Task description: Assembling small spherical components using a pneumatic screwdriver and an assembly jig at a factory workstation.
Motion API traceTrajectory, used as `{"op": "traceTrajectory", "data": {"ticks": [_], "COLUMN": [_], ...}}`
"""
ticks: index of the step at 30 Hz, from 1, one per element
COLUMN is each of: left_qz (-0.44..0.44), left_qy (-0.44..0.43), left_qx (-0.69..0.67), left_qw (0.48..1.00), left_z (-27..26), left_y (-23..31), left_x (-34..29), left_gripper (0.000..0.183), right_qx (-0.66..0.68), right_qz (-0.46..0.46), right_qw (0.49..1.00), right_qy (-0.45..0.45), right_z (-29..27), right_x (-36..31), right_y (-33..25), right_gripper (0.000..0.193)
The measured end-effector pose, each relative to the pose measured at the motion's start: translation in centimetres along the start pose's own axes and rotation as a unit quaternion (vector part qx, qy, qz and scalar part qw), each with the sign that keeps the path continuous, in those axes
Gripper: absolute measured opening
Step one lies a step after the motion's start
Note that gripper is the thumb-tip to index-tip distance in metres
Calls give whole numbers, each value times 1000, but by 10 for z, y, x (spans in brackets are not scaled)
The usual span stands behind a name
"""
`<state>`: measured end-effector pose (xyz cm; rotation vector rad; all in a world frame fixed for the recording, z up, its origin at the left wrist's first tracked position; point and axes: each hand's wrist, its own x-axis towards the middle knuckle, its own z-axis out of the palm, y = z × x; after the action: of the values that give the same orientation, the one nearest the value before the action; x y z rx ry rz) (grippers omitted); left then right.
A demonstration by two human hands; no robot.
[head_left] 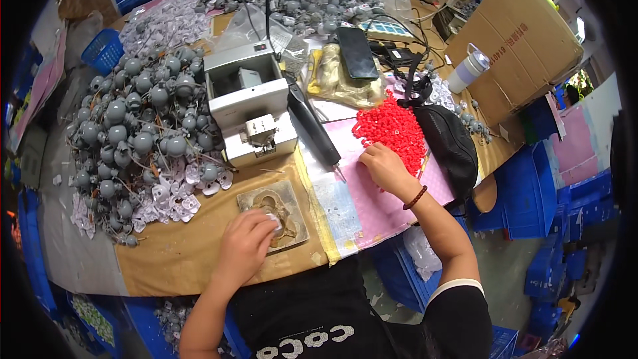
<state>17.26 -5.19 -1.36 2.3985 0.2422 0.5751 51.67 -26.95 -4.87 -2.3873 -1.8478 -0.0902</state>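
Note:
My left hand [244, 244] is closed over a square metal fixture [297, 229] with a shaped recess, near the table's front edge. A small whitish plastic part [274, 221] shows at its fingertips, mostly covered by the fingers. My right hand [387, 167] rests at the near left edge of a heap of small red plastic pieces [399, 126], on a pink sheet [345, 139]. Its fingers are bent together, and what lies between them is hidden. Between the hands, a dark electric screwdriver [312, 126] lies with its thin bit pointing toward me.
A grey metal machine [249, 86] stands beyond the fixture. Grey round parts with wires [133, 119] and white plastic pieces [166, 196] are heaped at left. A phone [357, 53], black pouch [446, 149], tumbler [469, 70] and cardboard box [515, 46] stand or lie at right.

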Motion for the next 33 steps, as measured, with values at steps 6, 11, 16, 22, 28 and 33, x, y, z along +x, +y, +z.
{"op": "traceTrajectory", "data": {"ticks": [6, 11, 16, 22, 28, 33], "left_qz": [-18, -83, -90, -74, -26, 7], "left_qy": [-7, 37, 60, 86, 122, 183], "left_qx": [68, 11, -21, -4, 39, 152], "left_qw": [998, 996, 994, 994, 991, 971], "left_z": [17, 12, 2, 4, -20, -66], "left_y": [-12, -6, -9, -11, -11, -36], "left_x": [11, -4, -27, -44, -11, 15], "left_gripper": [25, 41, 43, 37, 30, 26], "right_qx": [-28, -40, -26, 222, 268, 223], "right_qz": [-27, -46, -37, -66, -247, -263], "right_qw": [999, 998, 998, 964, 916, 926], "right_qy": [6, 16, 37, 131, 168, 154], "right_z": [-4, -4, 2, -20, 5, 11], "right_x": [-1, -9, -15, 29, 69, 63], "right_y": [-11, -30, -34, -98, -170, -176], "right_gripper": [12, 16, 18, 16, 21, 26]}}
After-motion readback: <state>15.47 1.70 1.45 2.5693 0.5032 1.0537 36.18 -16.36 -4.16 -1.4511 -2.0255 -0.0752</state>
